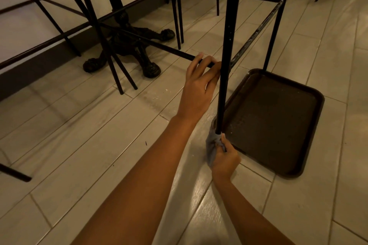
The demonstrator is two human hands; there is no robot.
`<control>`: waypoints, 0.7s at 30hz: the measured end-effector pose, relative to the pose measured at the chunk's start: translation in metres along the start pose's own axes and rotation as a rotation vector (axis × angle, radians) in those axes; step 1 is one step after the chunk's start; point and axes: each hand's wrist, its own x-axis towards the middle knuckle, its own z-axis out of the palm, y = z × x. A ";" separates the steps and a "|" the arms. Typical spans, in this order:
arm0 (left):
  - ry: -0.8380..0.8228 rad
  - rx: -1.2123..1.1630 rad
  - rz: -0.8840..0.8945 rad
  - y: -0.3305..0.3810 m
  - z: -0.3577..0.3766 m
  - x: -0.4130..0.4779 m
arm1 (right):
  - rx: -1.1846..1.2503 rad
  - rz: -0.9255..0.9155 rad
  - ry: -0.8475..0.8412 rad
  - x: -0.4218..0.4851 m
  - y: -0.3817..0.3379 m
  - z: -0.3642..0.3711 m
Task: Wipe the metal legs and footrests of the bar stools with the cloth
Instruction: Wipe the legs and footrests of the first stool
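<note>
A black metal stool leg (pixel 225 65) runs down the middle of the view to the floor. My right hand (pixel 225 157) grips a grey-blue cloth (pixel 211 145) wrapped around the very bottom of that leg. My left hand (pixel 199 85) holds the black footrest bar (pixel 159 45) where it meets the leg, fingers curled over it. A second footrest bar (pixel 256 34), scuffed and dusty, goes back right to another leg (pixel 273 32) of the same stool.
A dark brown tray (pixel 310 145) lies on the pale tiled floor right of the leg, partly under the stool. An ornate black table base (pixel 127 45) and several thin stool legs stand at the left and back. A white wall with dark skirting runs along the left.
</note>
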 end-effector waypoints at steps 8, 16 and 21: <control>-0.015 0.002 0.000 0.000 -0.001 0.001 | -0.181 0.057 -0.077 0.006 0.005 -0.004; -0.032 0.024 -0.010 0.001 -0.001 0.002 | -0.061 0.046 -0.023 -0.002 0.004 -0.002; -0.024 0.023 -0.011 -0.001 0.000 0.000 | -0.233 0.011 -0.070 0.008 0.011 -0.001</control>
